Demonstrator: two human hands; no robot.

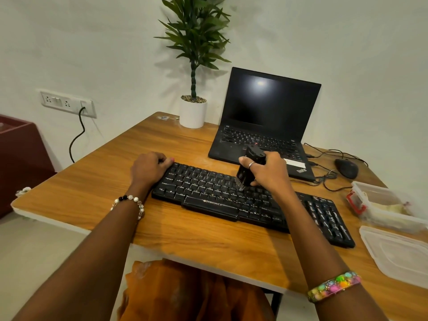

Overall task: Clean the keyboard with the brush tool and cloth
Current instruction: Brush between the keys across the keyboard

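Note:
A black keyboard [215, 200] lies slantwise across the middle of the wooden desk [97, 188]. My right hand [269, 170] grips a black brush tool [249, 167] upright, its bristles down on the keys near the keyboard's centre. My left hand [149, 166] rests at the keyboard's far left corner, fingers curled over its edge, holding it still. A pale cloth seems to lie inside the clear plastic box [384, 205] at the right; I cannot tell for sure.
An open black laptop [266, 126] stands behind the keyboard, with a potted plant [193, 112] to its left. A black mouse [346, 167] and cables lie at the right. A clear lid [398, 253] rests near the desk's front right edge.

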